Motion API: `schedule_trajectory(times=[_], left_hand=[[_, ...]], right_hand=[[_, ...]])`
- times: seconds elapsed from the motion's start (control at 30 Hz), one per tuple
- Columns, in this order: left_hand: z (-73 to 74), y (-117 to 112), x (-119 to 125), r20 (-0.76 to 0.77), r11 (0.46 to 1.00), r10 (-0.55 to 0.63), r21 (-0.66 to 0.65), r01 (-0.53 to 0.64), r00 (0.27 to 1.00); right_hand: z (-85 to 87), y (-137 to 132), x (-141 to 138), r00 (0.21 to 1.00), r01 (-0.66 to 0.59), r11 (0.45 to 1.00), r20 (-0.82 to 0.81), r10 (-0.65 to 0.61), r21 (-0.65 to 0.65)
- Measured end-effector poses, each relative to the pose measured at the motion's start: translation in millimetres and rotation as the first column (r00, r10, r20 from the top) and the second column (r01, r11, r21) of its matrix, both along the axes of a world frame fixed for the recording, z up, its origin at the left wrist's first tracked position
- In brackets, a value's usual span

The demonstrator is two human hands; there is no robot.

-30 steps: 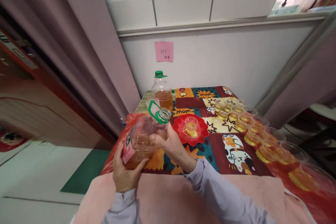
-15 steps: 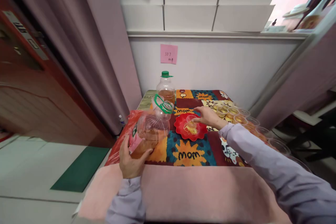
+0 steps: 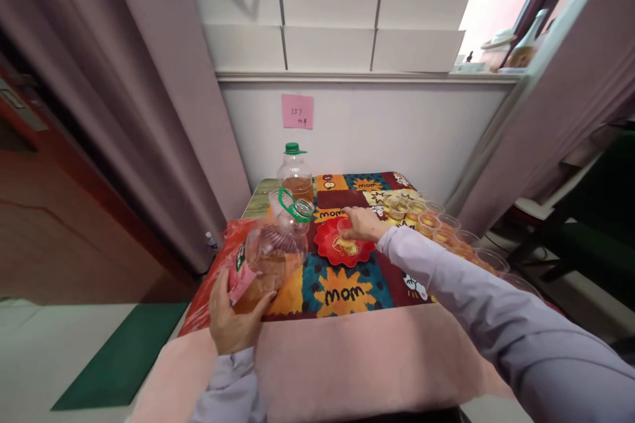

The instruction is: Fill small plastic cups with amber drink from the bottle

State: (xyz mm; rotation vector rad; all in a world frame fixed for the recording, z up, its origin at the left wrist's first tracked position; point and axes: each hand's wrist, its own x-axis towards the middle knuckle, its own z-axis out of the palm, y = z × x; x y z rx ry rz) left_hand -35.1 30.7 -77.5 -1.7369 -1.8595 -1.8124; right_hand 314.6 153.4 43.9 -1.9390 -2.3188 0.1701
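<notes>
My left hand [image 3: 231,326] gripped a clear, green-collared plastic bottle [image 3: 274,248], likely heavy, low down; my right hand [image 3: 367,223] pinched a round, clear, probably flimsy plastic cup [image 3: 342,227].

The front jug [image 3: 272,248] and plate [image 3: 326,246] look glossy plastic, the cloth [image 3: 347,357] matt.
</notes>
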Motion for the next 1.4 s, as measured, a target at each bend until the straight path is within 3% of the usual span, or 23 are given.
schedule_trajectory(times=[0.1,0.27,0.37,0.53,0.8,1.03,1.4], left_hand=[[-0.3,0.8,0.2,-0.017,1.0,-0.01,0.015,0.011,1.0],[2.9,0.1,5.9,0.023,1.0,0.028,0.013,-0.028,0.999],[4.9,0.1,8.2,0.041,0.999,0.039,0.012,-0.039,0.998],[3.2,1.3,6.3,-0.002,0.999,0.032,0.032,-0.032,0.999],[2.6,1.2,5.1,-0.139,0.995,0.08,0.066,-0.072,0.987],[4.3,1.8,4.1,-0.192,0.992,0.11,0.079,-0.096,0.975],[-9.7,-1.2,-3.8,-0.233,0.992,0.068,0.123,-0.04,0.97]], right_hand=[[14.9,1.9,26.9,0.998,0.044,0.999,-0.038,-0.043,0.028],[32.0,2.6,99.2,0.983,0.173,0.984,-0.067,-0.17,0.05],[25.3,-2.3,138.4,0.965,0.259,0.965,-0.05,-0.257,0.046],[-4.3,-9.8,176.0,0.94,0.342,0.939,-0.01,-0.342,0.034],[-36.0,-2.1,191.2,0.946,0.324,0.944,0.018,-0.325,0.059],[-40.3,-0.9,191.3,0.942,0.33,0.941,0.031,-0.333,0.073],[-41.2,-6.2,190.6,0.939,0.294,0.949,0.151,-0.308,0.111]])
